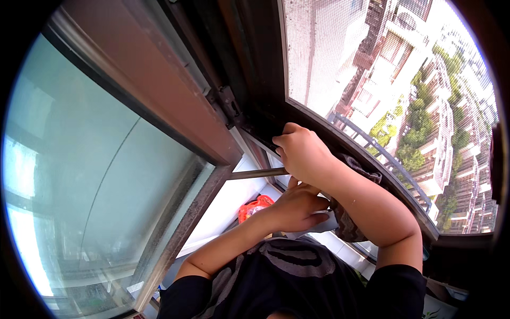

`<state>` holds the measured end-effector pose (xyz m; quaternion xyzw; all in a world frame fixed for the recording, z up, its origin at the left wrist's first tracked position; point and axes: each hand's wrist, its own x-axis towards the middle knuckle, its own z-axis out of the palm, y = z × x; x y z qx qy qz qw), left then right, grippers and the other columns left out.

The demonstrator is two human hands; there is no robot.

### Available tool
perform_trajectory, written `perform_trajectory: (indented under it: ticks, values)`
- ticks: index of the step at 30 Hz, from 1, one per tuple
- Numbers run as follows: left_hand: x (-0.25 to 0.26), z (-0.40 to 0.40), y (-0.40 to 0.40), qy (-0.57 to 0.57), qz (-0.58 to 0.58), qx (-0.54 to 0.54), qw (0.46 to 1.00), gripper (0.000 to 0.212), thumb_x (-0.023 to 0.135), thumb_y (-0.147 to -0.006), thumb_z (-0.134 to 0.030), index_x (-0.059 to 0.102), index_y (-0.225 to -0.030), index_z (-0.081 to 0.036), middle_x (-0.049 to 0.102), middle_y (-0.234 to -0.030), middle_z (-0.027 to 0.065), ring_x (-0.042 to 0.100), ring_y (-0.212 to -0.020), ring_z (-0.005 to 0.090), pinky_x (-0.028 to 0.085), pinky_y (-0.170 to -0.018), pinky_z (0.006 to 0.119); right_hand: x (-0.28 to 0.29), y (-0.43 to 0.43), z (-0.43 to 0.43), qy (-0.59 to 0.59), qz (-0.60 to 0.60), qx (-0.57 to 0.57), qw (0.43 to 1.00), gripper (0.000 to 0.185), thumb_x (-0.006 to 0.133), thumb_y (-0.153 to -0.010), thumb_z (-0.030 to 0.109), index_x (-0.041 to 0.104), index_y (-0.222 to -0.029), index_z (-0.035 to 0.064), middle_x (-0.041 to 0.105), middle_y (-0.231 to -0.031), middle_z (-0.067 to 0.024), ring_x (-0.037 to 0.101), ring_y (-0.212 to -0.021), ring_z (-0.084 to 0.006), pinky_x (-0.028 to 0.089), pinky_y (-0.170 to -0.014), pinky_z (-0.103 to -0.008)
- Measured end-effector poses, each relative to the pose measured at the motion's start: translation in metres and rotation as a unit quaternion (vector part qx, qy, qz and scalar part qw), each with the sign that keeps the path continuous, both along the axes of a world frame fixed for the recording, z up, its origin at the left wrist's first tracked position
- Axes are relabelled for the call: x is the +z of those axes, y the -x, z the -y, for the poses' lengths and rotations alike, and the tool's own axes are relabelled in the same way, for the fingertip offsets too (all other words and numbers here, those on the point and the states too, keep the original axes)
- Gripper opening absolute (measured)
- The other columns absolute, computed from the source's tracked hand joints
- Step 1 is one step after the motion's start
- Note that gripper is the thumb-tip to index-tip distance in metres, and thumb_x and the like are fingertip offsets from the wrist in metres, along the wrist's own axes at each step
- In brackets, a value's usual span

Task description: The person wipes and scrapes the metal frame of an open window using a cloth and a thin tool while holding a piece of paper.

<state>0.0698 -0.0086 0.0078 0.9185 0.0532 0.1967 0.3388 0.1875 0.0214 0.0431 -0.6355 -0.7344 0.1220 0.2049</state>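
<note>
My right hand (305, 153) reaches over the dark window frame (263, 113), its fingers curled against the inner edge near the lower corner. Whether it grips something small is hidden. Just below it, my left hand (297, 207) is bent inward, thumb and fingers closed on a pale grey sheet (318, 227), paper or cloth. A metal stay rod (259, 173) runs from the opened window sash (207, 181) to behind my right hand. Beside my right forearm a dark patterned cloth (346, 227) hangs over the frame's lower rail, and part of it shows above the arm (360, 167).
The sash's glass pane (99, 159) fills the left side. A metal hinge (229, 101) sits at the frame's corner. To the right is an insect screen (318, 52), with buildings and trees outside far below. A red plastic bag (257, 205) lies lower down, beyond my left forearm.
</note>
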Motion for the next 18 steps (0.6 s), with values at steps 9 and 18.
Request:
perform_trajectory:
  ticks: [9, 18]
  values:
    - [-0.002, -0.002, 0.001, 0.041, -0.036, -0.024, 0.998, 0.018, 0.063, -0.077, -0.022, 0.066, -0.085, -0.006, 0.063, -0.09, 0.0103, 0.053, -0.098, 0.0293, 0.035, -0.086, 0.044, 0.011, 0.01, 0.006, -0.058, 0.015, 0.017, 0.998, 0.022, 0.058, -0.076, 0.004, 0.066, -0.097, 0.0034, 0.055, -0.085, -0.0124, 0.06, -0.071, -0.0299, 0.05, -0.061, -0.0369]
    - [-0.005, -0.001, -0.001, 0.022, 0.001, -0.017, 1.0, 0.017, 0.063, -0.076, -0.021, 0.066, -0.085, -0.006, 0.063, -0.089, 0.01, 0.055, -0.095, 0.0294, 0.037, -0.083, 0.043, 0.013, 0.008, 0.006, -0.012, 0.113, 0.0, 0.993, 0.026, 0.058, -0.072, 0.003, 0.065, -0.097, 0.0039, 0.053, -0.084, -0.0115, 0.06, -0.069, -0.0288, 0.051, -0.062, -0.0366]
